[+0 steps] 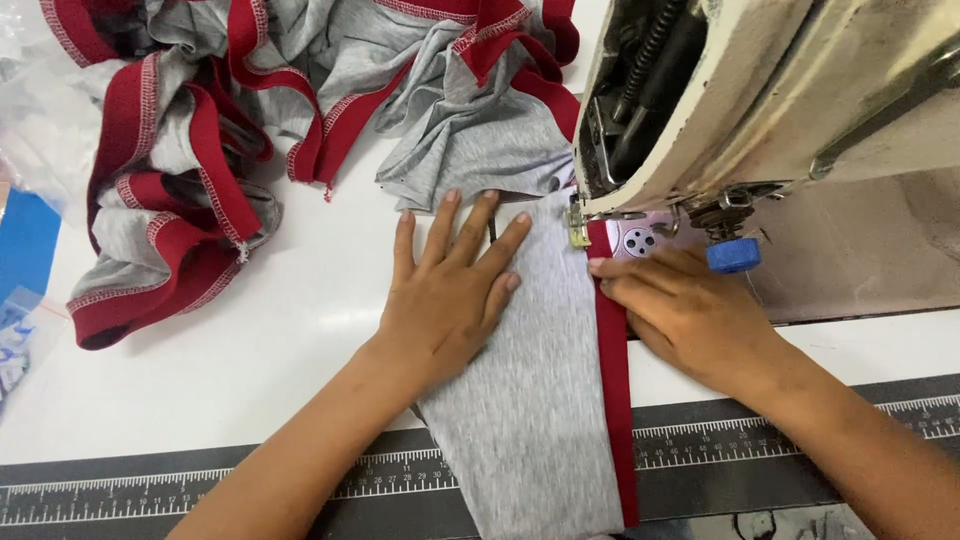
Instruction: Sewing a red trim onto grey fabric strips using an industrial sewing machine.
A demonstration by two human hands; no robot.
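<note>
A person is feeding a grey fabric panel [530, 400] with a red band [615, 400] along its right edge under the head of an industrial sewing machine [760, 100]. The left hand [450, 290] lies flat on the grey cloth, fingers spread and apart, pressing it to the white table [250, 370]. The right hand [680, 310] rests beside the red band, fingers together and flat, their tips just at the presser foot [578, 225]; it grips nothing. The panel runs from the foot down across the printed ruler strip [200, 490] at the table's near edge. A heap of sewn grey-and-red pieces [200, 130] lies behind the left hand. The step in hand looks to be stitching the band's seam; carrying on would call for both palms to guide the edge straight while keeping fingertips away from the needle.
</note>
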